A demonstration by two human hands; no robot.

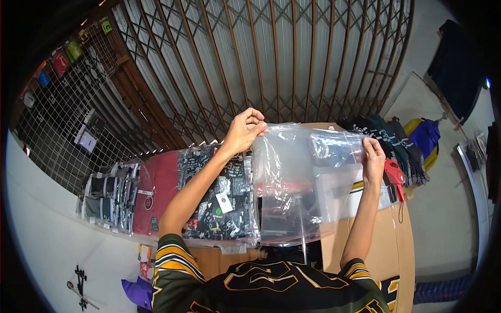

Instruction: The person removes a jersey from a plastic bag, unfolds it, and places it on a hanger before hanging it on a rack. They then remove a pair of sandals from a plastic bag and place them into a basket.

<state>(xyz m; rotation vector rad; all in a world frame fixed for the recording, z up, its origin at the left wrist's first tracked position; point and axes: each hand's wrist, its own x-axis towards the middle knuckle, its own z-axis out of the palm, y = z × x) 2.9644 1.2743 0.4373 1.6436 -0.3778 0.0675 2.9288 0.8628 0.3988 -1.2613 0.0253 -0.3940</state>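
A clear plastic bag point(284, 161) is stretched out between my two hands above the table. My left hand point(246, 130) pinches its upper left corner between thumb and fingers. On the opposite side my right hand point(373, 159) grips the upper right edge. Through the film I see dark and pale things beneath, too blurred to name. Just left of the bag lies a packed black garment with white print point(219, 188), a white tag on top. A red handheld tool point(395, 175) with a wrist cord rests right of my right hand.
Wrapped red clothing point(156, 188) and a row of bagged dark garments point(109, 195) line the left side. Cardboard point(389, 245) covers the right end. Dark folded clothes point(402, 143) are heaped behind it. A folding metal gate point(271, 57) stands at the back, a wire grid point(62, 109) at left.
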